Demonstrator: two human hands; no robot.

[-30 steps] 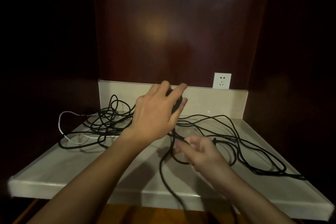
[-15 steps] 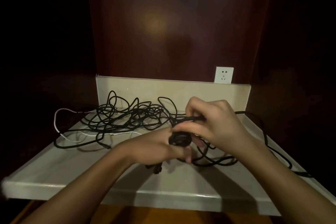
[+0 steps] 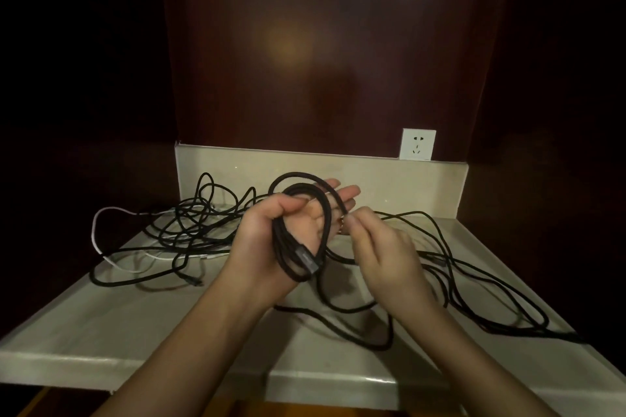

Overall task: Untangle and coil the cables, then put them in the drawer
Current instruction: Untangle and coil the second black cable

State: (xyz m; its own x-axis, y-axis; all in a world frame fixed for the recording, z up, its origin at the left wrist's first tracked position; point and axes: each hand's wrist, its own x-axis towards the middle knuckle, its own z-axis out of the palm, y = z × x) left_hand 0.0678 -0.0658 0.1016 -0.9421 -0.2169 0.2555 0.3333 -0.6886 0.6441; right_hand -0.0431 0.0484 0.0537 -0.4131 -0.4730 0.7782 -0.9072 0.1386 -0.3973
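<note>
The left hand (image 3: 288,230), lifted since a moment ago, is now thumb-clamping a few black cable (image 3: 301,247) loops; the right hand (image 3: 376,240) is pinching the next strand beside them; coiling is progressing.

A black braided cable (image 3: 306,230) is looping in a few coils, raised above the shelf, its grey plug end hanging at the bottom. More black cables (image 3: 189,223) are lying tangled at the back left with a white cable (image 3: 98,240), and trailing loosely right.

Head view, down over near shelf (image 3: 135,332)
</note>
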